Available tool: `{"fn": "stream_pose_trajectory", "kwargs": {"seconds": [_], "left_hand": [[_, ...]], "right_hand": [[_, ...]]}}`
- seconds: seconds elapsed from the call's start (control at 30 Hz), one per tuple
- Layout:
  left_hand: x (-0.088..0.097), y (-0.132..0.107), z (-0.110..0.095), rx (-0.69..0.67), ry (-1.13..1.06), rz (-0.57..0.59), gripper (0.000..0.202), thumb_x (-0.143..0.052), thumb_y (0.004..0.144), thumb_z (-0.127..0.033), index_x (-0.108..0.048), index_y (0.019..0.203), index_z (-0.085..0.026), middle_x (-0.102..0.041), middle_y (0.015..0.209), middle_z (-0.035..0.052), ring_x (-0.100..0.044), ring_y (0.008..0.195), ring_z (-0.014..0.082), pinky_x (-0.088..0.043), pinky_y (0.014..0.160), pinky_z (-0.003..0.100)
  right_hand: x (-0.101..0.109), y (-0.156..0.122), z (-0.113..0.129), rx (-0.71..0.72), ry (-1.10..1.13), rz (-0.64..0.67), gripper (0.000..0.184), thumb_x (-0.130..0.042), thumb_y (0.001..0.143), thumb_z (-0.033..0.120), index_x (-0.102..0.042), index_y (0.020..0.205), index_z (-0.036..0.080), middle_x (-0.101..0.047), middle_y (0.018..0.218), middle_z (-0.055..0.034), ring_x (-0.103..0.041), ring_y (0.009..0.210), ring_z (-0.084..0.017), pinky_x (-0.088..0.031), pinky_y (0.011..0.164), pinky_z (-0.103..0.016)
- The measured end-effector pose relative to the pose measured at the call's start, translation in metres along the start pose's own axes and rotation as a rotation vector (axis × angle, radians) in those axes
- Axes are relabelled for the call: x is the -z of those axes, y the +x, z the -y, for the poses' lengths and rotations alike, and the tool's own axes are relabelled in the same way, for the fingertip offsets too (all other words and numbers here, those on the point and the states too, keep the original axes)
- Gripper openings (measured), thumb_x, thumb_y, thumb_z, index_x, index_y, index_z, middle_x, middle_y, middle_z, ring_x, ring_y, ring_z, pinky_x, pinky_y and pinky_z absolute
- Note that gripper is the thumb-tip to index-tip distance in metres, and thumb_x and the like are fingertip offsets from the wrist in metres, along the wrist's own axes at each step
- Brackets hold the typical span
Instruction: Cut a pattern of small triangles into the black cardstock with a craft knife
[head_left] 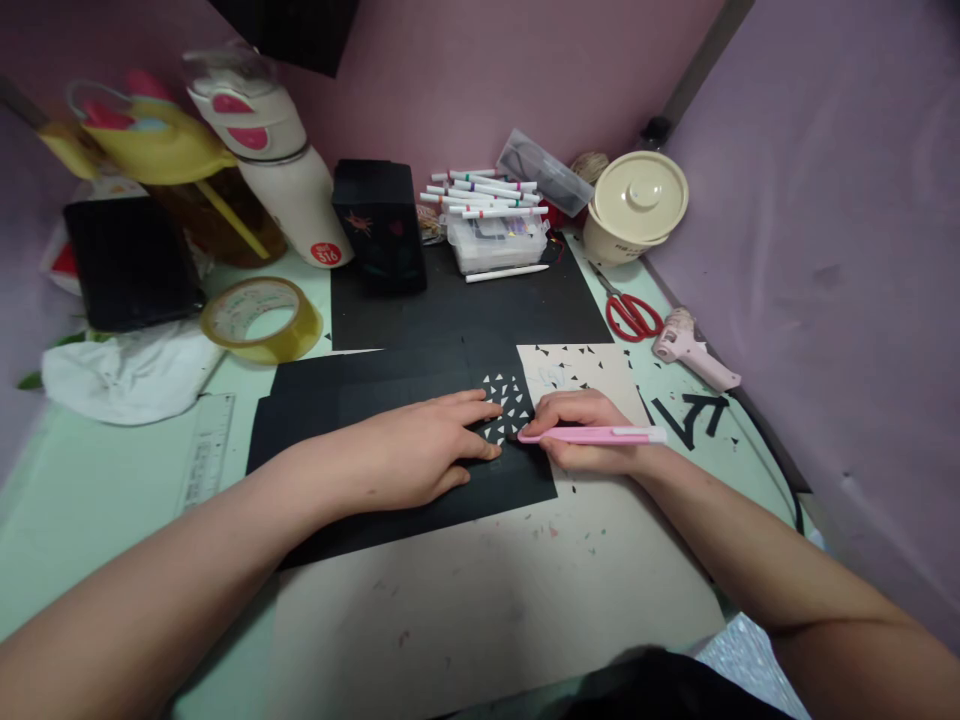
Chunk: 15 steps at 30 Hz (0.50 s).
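My left hand (pixel 420 450) lies flat, fingers stretched out, pressing down a black paper sheet (pixel 360 400). Beside its fingertips the sheet shows a patch of several small triangular cut-outs (pixel 507 405). My right hand (pixel 581 430) is closed round a pink craft knife (pixel 600 435), whose tip rests at the edge of the cut-out patch. Under the sheet lies a beige cutting board (pixel 487 610) strewn with tiny black paper scraps.
A tape roll (pixel 261 320), white cloth (pixel 127 375) and clear ruler (pixel 206 450) lie left. At the back stand a black box (pixel 379 225), markers on a plastic case (pixel 491 210) and a cream lidded pot (pixel 636 205). Red scissors (pixel 630 312) and a pink glue gun (pixel 694 350) lie right.
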<state>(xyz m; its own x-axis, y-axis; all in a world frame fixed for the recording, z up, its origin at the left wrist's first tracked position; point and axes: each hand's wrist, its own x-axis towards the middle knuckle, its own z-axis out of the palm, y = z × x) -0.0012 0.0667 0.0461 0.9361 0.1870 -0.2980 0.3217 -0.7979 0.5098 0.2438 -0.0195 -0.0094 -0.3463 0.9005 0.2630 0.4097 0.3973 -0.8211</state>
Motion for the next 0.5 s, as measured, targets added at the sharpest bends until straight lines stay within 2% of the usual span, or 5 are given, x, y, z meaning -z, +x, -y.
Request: {"fn": "stream_pose_trajectory", "kwargs": {"seconds": [0.17, 0.5], "left_hand": [[-0.0009, -0.0004, 0.0008, 0.002, -0.002, -0.01, 0.044, -0.062, 0.088, -0.016, -0.064, 0.131, -0.028, -0.038, 0.158, 0.0073, -0.029, 0.148, 0.0308, -0.033, 0.119, 0.046], [-0.0017, 0.0005, 0.0026, 0.005, 0.012, 0.013, 0.046, -0.061, 0.089, -0.018, -0.062, 0.133, -0.029, -0.035, 0.159, 0.0075, -0.027, 0.149, 0.0304, -0.031, 0.12, 0.046]], "right_hand": [[-0.0023, 0.0008, 0.0013, 0.063, -0.026, 0.035, 0.017, -0.061, 0.077, 0.01, -0.073, 0.084, 0.019, -0.074, 0.076, -0.0024, -0.066, 0.066, -0.013, -0.053, 0.064, -0.027], [-0.0001, -0.0003, 0.0008, 0.016, -0.017, 0.001, 0.016, -0.06, 0.078, 0.012, -0.074, 0.085, 0.017, -0.075, 0.077, -0.0034, -0.067, 0.067, -0.013, -0.053, 0.062, -0.027]]}}
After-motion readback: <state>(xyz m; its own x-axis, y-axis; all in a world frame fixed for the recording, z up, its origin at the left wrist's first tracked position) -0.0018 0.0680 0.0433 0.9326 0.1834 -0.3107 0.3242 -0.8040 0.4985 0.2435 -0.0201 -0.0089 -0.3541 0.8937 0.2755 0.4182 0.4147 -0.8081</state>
